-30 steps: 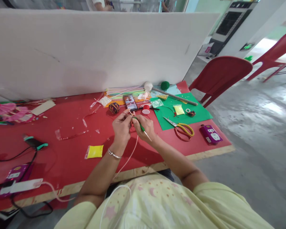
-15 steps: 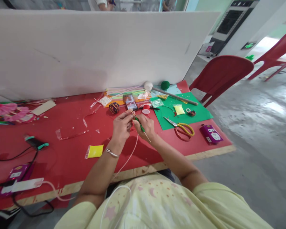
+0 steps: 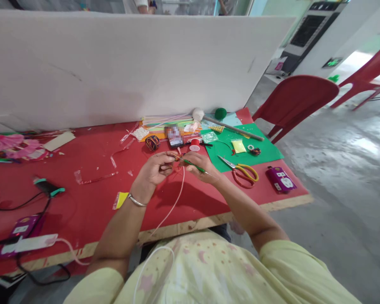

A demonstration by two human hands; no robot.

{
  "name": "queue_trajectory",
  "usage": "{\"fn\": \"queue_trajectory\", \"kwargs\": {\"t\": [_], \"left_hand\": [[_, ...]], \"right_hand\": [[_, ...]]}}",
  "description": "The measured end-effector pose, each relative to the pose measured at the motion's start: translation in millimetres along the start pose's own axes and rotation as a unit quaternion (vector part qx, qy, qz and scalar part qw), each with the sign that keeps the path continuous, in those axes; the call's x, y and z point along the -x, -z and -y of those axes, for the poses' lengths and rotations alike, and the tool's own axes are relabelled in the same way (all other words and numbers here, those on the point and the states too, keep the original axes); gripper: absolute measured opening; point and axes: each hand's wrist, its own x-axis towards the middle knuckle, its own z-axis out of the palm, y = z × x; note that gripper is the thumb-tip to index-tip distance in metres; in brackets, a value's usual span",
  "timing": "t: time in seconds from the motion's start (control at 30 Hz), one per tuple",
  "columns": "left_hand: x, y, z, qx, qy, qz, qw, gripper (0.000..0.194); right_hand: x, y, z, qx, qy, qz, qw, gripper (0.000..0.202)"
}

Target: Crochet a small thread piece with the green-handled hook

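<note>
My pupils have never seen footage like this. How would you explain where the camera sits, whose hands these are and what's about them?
There is no machine here: the view comes from a camera worn on a person's head, looking forward and down at their own bare hands. The right hand holds a slim green-handled tool. The left hand pinches a small piece, too tiny to identify. On the red table lie scissors, a phone and a red spool, among other craft materials.
</note>
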Motion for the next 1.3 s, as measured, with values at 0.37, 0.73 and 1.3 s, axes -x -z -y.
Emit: {"fn": "queue_trajectory", "kwargs": {"t": [0.37, 0.73, 1.3], "left_hand": [[2.9, -0.9, -5.4, -0.064, -0.004, -0.017, 0.998, 0.025], [-0.7, -2.4, -13.2, -0.176, 0.016, 0.027, 0.984, 0.019], [3.7, -15.0, -10.4, -0.109, -0.036, 0.042, 0.993, 0.024]], "right_hand": [[1.7, 20.3, 11.9, 0.069, 0.008, 0.065, 0.996, 0.034], [-5.1, 48.1, 41.6, 0.075, 0.000, 0.135, 0.988, 0.031], [-0.8, 38.7, 39.8, 0.163, 0.064, 0.022, 0.984, 0.028]]}}
